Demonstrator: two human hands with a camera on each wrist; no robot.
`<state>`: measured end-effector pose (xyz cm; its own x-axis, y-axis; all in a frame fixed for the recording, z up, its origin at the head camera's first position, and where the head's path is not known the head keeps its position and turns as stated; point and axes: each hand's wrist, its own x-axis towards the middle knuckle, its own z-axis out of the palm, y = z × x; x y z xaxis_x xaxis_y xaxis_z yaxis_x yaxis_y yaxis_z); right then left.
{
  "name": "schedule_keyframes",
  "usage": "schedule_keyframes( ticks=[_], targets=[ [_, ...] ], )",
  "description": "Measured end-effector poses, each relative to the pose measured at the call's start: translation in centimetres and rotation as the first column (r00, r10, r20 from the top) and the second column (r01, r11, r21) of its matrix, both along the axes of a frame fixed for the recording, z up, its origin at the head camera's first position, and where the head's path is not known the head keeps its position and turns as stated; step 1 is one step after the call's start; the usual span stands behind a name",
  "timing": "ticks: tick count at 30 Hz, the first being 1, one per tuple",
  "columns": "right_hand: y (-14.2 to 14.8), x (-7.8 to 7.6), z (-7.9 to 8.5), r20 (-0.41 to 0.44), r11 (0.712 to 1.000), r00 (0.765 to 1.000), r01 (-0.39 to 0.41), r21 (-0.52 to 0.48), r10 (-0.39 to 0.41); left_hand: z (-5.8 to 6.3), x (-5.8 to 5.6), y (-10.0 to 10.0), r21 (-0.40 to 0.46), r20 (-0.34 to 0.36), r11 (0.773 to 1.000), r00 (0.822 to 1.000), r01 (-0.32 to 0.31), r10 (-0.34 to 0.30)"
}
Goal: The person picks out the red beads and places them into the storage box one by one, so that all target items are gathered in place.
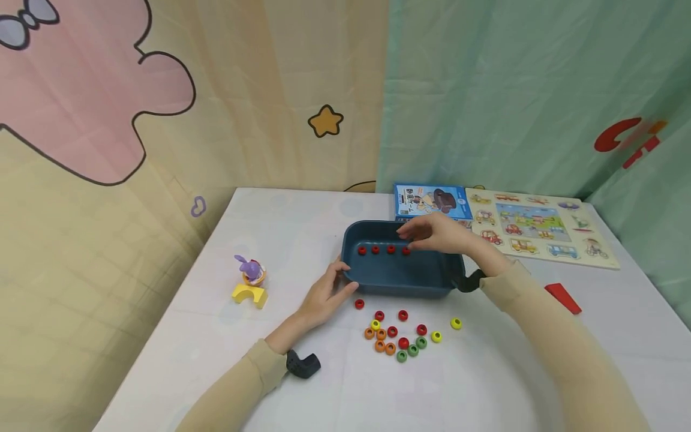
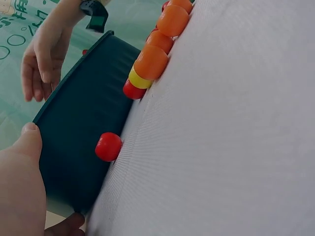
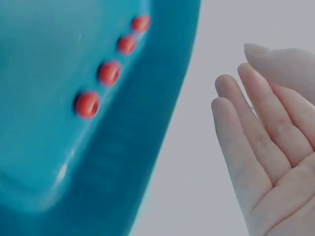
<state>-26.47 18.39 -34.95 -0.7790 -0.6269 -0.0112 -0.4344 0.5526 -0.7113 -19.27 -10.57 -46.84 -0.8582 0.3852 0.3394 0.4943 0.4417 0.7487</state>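
A dark blue plastic bin [image 1: 402, 285] stands on the table, with several red beads [image 1: 391, 249] in a row along the far side of its floor. My left hand [image 1: 320, 298] holds the bin's near left corner, with a digit bent at the rim and another low by the base. Above the bin's far right part is my right hand [image 1: 439, 233], its fingers loosely bent. In the right wrist view nothing lies between that hand's thumb and fingers [image 3: 231, 118]. On the table before the bin lie loose red, orange [image 1: 380, 346], yellow [image 1: 456, 323] and green beads [image 1: 402, 356].
A blue box [image 1: 426, 200] and a picture puzzle board [image 1: 540, 225] lie behind the bin at the right. A red block [image 1: 563, 298] is at the right. On the left are a yellow arch block [image 1: 250, 295] and a small purple toy [image 1: 250, 268].
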Motion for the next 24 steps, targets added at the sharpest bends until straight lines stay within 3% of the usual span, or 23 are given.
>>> schedule_keyframes(
  ticks=[6, 12, 18, 24],
  targets=[
    [0.7, 5.1, 0.0, -0.021, 0.981, 0.995, -0.102, -0.163, 0.1, 0.2, -0.3, 0.0, 0.013, -0.027, 1.0, 1.0, -0.008, 0.008],
    [0.1, 9.0, -2.3, 0.005, 0.954, 0.985, -0.165, -0.25, 0.171, 0.2, -0.5, 0.0, 0.019, -0.023, 1.0, 1.0, -0.004, 0.004],
    [-0.7, 10.9, -4.1, 0.037, 0.952, 0.986, -0.146, -0.268, 0.161, -0.1, -0.6, 0.0, 0.022, -0.02, 1.0, 1.0, 0.0, 0.0],
    [-1.0, 10.9, -5.5, 0.055, 0.965, 0.994, -0.081, -0.25, 0.098, 0.0, -0.4, 0.1, 0.024, -0.009, 1.0, 1.0, -0.001, 0.001]
  ],
)
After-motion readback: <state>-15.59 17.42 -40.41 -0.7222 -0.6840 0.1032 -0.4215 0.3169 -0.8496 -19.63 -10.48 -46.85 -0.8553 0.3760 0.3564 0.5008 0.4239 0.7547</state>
